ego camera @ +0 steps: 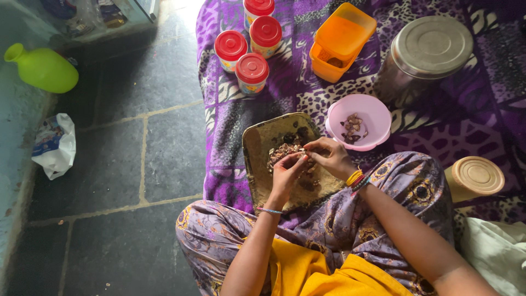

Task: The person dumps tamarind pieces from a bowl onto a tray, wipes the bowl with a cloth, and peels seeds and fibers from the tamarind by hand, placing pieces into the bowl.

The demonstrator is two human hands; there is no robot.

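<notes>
A woven, tan winnowing tray (257, 143) lies on a purple patterned cloth in front of my knees, with a heap of brown dried pieces (280, 152) on it. My left hand (287, 170) and my right hand (329, 157) meet over that heap, fingers pinched together on a small brown piece between them. A pink bowl (372, 112) with a few dark pieces inside sits just right of the tray, beyond my right hand.
Several red-lidded jars (252, 68) and an orange lidded box (341, 41) stand at the far side of the cloth. A steel canister (427, 49) is at the far right, a tan-lidded jar (475, 176) by my right knee. A green jug (41, 68) and a plastic bag (55, 145) lie on the stone floor, left.
</notes>
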